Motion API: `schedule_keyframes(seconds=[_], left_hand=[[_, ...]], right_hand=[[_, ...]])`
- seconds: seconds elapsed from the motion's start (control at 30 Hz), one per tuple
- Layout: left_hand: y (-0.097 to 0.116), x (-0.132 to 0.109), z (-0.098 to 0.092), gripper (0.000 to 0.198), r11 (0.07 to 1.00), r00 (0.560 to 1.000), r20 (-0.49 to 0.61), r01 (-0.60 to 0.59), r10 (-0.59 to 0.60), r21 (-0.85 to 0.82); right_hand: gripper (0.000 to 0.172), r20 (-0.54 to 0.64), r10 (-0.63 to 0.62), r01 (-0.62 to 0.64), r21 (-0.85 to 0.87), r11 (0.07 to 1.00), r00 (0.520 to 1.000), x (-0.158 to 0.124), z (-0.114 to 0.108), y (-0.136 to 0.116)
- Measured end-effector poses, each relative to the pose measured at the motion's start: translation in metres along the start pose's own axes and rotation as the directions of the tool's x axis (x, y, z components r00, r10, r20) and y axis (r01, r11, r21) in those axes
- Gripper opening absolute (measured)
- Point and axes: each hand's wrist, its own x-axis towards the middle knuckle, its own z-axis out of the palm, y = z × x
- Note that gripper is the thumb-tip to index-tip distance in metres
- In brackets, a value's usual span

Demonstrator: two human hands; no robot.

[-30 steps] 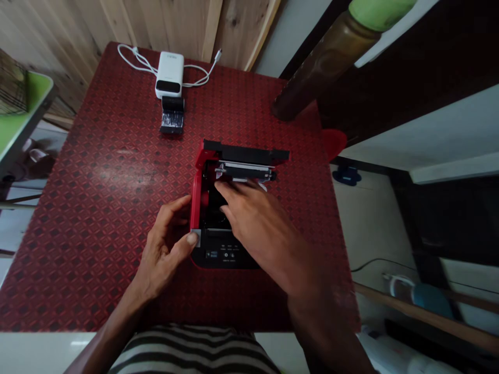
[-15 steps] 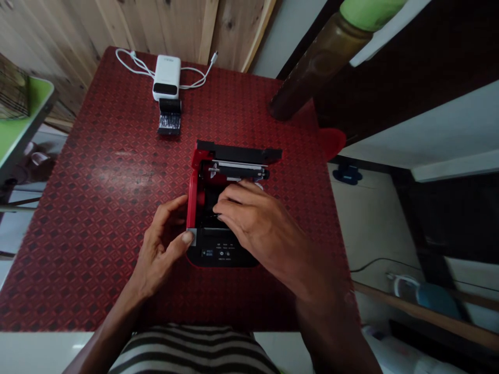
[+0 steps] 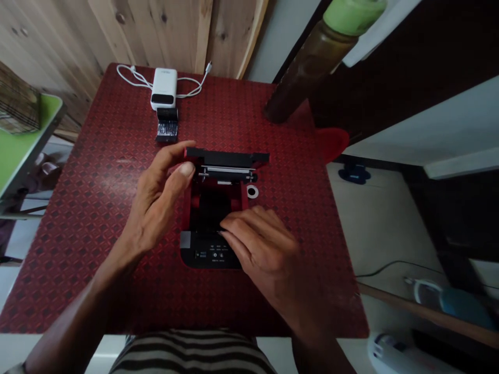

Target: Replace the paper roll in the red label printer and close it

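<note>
A small red and black printer point(image 3: 214, 249) stands on the table with its lid point(image 3: 226, 157) raised. Along the underside of the lid runs a roller point(image 3: 226, 175). Dark material lies in the open compartment point(image 3: 214, 208), too dim to make out fully. My left hand point(image 3: 159, 192) grips the lid's left end, thumb in front and fingers behind. At the compartment's front edge, the fingers of my right hand point(image 3: 261, 239) are pinched together; what they hold is hidden. Beside the printer's right wall is a white ring with a dark centre point(image 3: 252, 191).
The red patterned table point(image 3: 128, 244) bears a white power bank point(image 3: 163, 85) with a looped cable point(image 3: 191, 93). Against it lies a curled black strip point(image 3: 167, 124). A tall brown bottle with a green cap point(image 3: 312, 62) stands at the back right.
My left hand has moved up from the printer's left side to the raised lid. My right hand has shifted down to the compartment's front edge, uncovering more of the inside.
</note>
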Motion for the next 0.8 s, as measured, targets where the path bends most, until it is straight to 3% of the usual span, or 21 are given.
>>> schedule_keyframes(seconds=[0.17, 0.3, 0.47, 0.6, 0.8], left_hand=[[0.003, -0.011, 0.004, 0.038, 1.0, 0.998, -0.055, 0.008, -0.007, 0.025], [-0.003, -0.027, 0.002, 0.023, 0.998, 0.995, -0.069, 0.067, -0.067, -0.01], [-0.017, -0.052, 0.001, 0.061, 0.955, 0.97, 0.019, 0.24, -0.241, -0.175], [-0.02, -0.062, 0.0, 0.063, 0.916, 0.944, 0.091, 0.331, -0.318, -0.228], [-0.02, -0.061, 0.0, 0.057, 0.911, 0.944, 0.127, 0.329, -0.306, -0.25]], right_hand=[[0.017, -0.057, -0.028, 0.022, -0.098, 0.995, 0.998, -0.009, -0.003, -0.006], [0.02, -0.106, -0.055, 0.039, -0.153, 0.987, 0.993, -0.016, -0.004, -0.016], [0.019, -0.194, -0.019, -0.028, -0.241, 0.97, 0.981, -0.024, 0.0, -0.018], [0.02, -0.14, -0.028, 0.003, -0.176, 0.984, 0.99, -0.024, 0.004, -0.012], [0.015, -0.095, 0.002, -0.015, -0.137, 0.991, 0.995, -0.024, 0.003, -0.014]])
